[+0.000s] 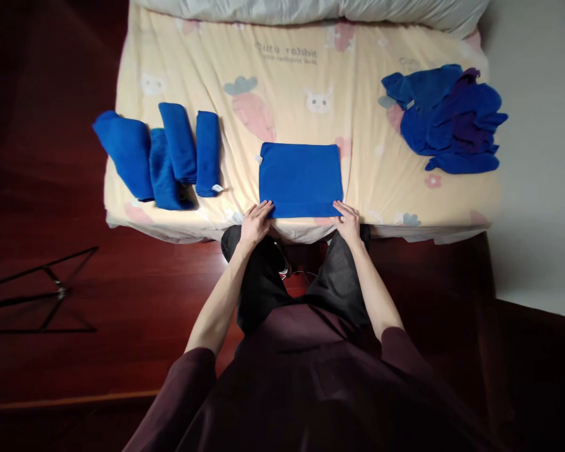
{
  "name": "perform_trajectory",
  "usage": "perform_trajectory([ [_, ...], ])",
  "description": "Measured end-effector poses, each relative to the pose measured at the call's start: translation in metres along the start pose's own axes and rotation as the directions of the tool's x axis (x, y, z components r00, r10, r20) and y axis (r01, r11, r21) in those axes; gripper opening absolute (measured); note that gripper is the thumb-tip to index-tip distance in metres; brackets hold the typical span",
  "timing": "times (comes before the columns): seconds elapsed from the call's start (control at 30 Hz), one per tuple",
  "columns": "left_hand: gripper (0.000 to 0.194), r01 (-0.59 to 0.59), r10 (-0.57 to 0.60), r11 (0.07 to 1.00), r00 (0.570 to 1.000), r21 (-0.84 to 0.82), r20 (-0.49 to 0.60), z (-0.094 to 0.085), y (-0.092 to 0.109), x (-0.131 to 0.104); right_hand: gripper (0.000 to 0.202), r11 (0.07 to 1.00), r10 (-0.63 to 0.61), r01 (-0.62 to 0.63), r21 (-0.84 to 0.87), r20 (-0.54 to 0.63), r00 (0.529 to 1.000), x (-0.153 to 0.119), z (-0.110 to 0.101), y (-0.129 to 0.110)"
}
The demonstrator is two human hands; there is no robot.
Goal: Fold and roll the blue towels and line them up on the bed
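Observation:
A blue towel (301, 174) lies flat as a rectangle near the bed's front edge, with a narrow folded strip along its near side. A small white tag sticks out at its left. At the near left corner, my left hand (257, 222) has its fingers closed on the towel's edge. My right hand (347, 221) grips the near right corner in the same way, thumb toward the edge. What lies under the fingertips is hidden.
Several rolled or folded blue towels (208, 154) lie at the left of the bed (301, 88). A crumpled heap of blue and purple cloths (447, 119) is at the right. White bedding (311, 9) runs along the back. A black tripod leg (42, 270) stands on the floor at left.

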State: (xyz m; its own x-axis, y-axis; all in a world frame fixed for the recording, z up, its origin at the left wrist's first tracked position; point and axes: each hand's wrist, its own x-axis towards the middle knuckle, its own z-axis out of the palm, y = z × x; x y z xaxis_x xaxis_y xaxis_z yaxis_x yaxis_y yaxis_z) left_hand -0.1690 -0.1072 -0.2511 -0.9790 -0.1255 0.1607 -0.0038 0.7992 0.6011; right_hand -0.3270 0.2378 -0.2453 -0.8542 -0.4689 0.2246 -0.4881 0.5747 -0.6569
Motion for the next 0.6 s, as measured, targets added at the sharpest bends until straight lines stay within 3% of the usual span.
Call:
perform_trajectory([
  [0.23, 0.062, -0.016, 0.011, 0.966, 1.0, -0.259, -0.021, -0.008, -0.024, 0.014, 0.055, 0.956, 0.107, -0.088, 0.278, -0.051, 0.993, 0.009, -0.003, 0.005],
  [0.43, 0.06, -0.006, 0.003, 0.953, 1.0, -0.304, -0.012, -0.023, -0.013, -0.018, 0.046, 0.934, 0.122, -0.095, 0.344, -0.058, 0.991, -0.014, -0.015, -0.005],
  [0.6, 0.04, 0.108, -0.141, 0.92, 0.988, -0.377, -0.061, -0.022, -0.002, -0.034, 0.037, 0.905, 0.171, -0.151, 0.397, -0.014, 0.985, -0.025, -0.017, -0.003],
])
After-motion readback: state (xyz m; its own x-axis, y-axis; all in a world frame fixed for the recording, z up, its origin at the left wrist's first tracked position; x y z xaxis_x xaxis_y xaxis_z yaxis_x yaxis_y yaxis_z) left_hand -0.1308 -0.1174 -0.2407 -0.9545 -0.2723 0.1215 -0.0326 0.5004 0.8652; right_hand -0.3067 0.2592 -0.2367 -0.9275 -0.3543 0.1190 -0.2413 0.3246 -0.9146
